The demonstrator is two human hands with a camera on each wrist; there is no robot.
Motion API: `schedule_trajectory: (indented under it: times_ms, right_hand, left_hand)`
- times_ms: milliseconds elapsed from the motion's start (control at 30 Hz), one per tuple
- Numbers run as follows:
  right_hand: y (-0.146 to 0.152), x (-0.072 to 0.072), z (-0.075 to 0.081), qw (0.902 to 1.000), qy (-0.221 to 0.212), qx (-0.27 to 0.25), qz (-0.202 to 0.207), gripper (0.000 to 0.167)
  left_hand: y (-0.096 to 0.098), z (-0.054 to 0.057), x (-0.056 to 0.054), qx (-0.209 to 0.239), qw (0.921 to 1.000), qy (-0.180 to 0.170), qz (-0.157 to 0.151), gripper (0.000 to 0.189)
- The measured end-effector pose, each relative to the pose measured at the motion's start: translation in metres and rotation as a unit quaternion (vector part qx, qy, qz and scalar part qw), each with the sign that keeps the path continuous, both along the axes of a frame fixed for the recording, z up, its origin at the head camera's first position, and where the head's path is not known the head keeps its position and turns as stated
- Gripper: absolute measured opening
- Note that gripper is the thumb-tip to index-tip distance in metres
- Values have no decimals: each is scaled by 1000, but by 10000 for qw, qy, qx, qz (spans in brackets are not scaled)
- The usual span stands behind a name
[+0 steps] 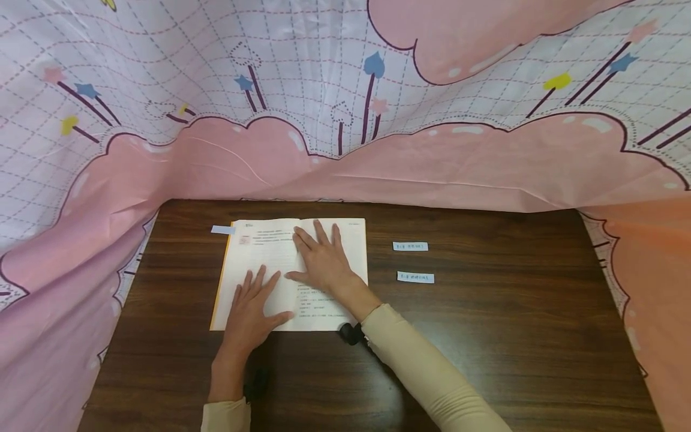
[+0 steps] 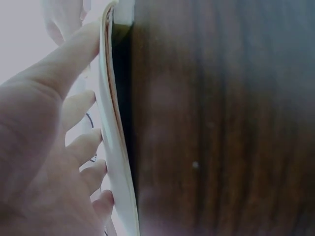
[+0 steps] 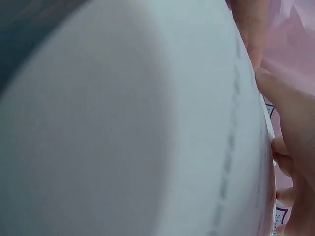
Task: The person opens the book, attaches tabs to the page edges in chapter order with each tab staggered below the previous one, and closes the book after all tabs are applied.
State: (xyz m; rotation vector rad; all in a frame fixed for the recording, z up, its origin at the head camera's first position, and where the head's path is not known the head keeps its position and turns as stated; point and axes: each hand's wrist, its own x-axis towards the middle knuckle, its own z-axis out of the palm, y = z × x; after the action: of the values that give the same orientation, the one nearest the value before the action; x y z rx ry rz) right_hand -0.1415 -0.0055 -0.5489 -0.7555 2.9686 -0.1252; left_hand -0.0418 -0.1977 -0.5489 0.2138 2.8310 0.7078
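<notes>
An open book with printed pages lies on the dark wooden table. On its left page rests my left hand, fingers spread and thumb pointing to the gutter. My right hand presses across the gutter and the right page, its fingers straight toward the top edge. In the left wrist view the left fingertips touch the page, and the book's page edges stand slightly above the table. The right wrist view has the curved white page close up, with the right hand against it.
A pale blue paper strip sticks out at the book's upper left edge. Right of the book, two blue strips with handwriting lie on the table: an upper strip and a lower strip. A patterned pink and white curtain encloses the table.
</notes>
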Motion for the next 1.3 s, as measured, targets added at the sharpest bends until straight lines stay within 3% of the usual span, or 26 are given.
schedule_trajectory:
  times_ms: [467,833,1000,1300]
  right_hand:
    - [-4,-28,-5,9994,57,-40,-340,96]
    - [-6,-35,-7,9965,243,-529,-607,94]
    - [-11,-38,-7,9948,404,-601,-718,85]
    - [-15,-40,-10,9876,894,-593,-1146,52]
  left_hand:
    - [0,-4,-1,-83,10000,-40,6,94]
    - [-1,-5,-2,-179,9998,-28,56,95]
    - [-3,-3,-1,-139,9999,-7,80,94]
    - [-1,-3,2,-58,9999,72,52,93]
